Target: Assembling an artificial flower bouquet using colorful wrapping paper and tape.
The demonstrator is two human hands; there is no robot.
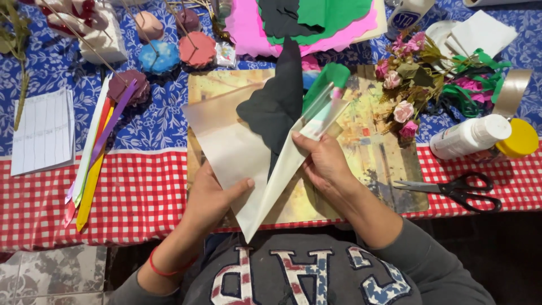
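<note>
Both hands hold a cream paper sheet [237,147] folded toward a cone, its point down near my chest. My left hand [212,195] grips the left flap, thumb pressed on its front. My right hand [322,161] pinches the right flap, which is folded over. Inside the fold lie a black crepe piece [279,104], a green paper piece [333,76] and a clear plastic strip [322,104]. Under it all lies a yellowish printed sheet [378,147].
Black scissors [460,189] lie at the right on the red checked cloth [141,186]. A white glue bottle [468,135], a yellow lid [519,138], artificial flowers [409,73], coloured paper strips [93,164], a white lined sheet [42,130] and stacked crepe paper [307,20] surround the work.
</note>
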